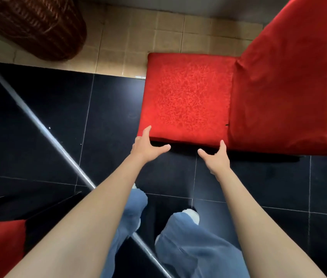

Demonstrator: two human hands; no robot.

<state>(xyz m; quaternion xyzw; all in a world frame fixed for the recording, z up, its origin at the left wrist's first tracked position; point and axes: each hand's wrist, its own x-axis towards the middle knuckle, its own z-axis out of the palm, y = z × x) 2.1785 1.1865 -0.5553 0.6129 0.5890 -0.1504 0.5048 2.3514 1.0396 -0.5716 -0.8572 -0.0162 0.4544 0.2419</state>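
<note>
Where the red chair point(291, 87) stands on the dark floor point(259, 187), its seat point(186, 97) lies before the person. Both arms reach forward, extended; left hand point(146, 146) and right hand point(217, 157) touch the seat's near edge, fingers point(147, 131) spread, clamping nothing.

Stretches both bare arms forward and down, elbows close to straight, wrists in line with the forearms. Spreads the left hand point(147, 146), thumb out toward the right, one finger straight ahead, other fingers hidden. Mirrors it with the right hand point(217, 157): thumb out to the left, one finger straight ahead. Hands apart, thumbs pointing at each other.
</note>
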